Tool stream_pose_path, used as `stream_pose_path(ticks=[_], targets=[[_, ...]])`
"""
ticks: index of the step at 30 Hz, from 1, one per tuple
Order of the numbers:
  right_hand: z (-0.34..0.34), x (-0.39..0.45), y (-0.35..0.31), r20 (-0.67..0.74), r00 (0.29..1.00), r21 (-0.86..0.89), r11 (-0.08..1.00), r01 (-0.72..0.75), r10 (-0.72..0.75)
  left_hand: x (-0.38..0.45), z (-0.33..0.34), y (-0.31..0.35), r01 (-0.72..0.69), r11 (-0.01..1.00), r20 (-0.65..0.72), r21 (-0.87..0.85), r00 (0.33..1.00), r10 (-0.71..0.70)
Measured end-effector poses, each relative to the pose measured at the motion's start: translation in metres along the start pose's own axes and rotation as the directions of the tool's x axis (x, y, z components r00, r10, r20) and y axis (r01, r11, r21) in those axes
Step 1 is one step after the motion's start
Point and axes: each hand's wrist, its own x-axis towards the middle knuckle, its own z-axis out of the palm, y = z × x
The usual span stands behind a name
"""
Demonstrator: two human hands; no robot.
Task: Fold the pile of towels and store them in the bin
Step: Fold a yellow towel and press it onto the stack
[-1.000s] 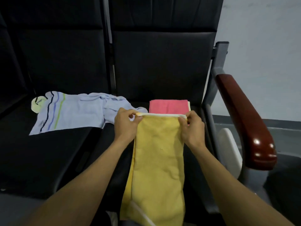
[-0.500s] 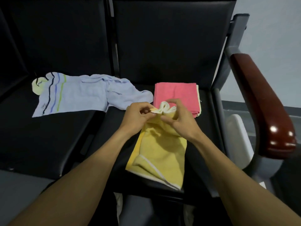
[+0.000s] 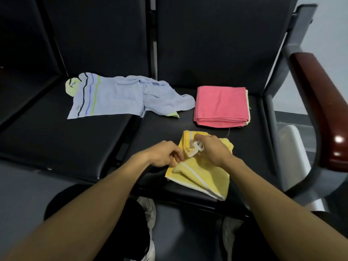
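Yellow towel (image 3: 202, 178) now lower, bunched.

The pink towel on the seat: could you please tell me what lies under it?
A pale cream edge shows beneath the pink towel along its right side, so another cloth seems to lie under it, on the black seat. The rest of that cloth is covered.

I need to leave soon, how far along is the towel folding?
Done: the pink towel lies folded on the seat. In hand: left hand and right hand both grip the half-folded yellow towel. Left: the blue striped towel lies rumpled, and nothing is binned.
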Motion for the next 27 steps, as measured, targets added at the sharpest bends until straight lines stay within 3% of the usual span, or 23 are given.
stream_pose_path(ticks=[8,14,19,23,25,27], targets=[[0.008,0.003,0.003,0.016,1.000,-0.002,1.000,-0.026,0.026,-0.002,0.003,-0.002,0.016,0.999,0.082,-0.029,0.997,-0.014],[0.016,0.002,0.002,0.056,0.995,-0.059,0.996,-0.074,0.077,-0.007,0.019,0.009,-0.066,0.997,-0.204,-0.030,0.977,0.059],[0.016,0.001,0.001,0.030,0.997,-0.075,0.995,-0.064,0.067,-0.017,0.025,0.007,-0.084,0.994,-0.339,-0.074,0.939,0.054],[0.015,0.000,0.001,0.029,0.997,-0.052,0.997,-0.065,0.066,-0.012,0.023,-0.001,0.166,0.981,-0.536,-0.102,0.821,-0.195],[0.014,0.000,0.000,0.029,0.996,-0.024,0.996,-0.081,0.081,-0.011,0.022,-0.004,0.273,0.961,-0.473,-0.036,0.843,-0.257],[0.012,-0.001,-0.002,0.033,0.995,0.015,0.996,-0.090,0.090,-0.011,0.021,-0.005,0.259,0.965,-0.336,-0.031,0.907,-0.254]])
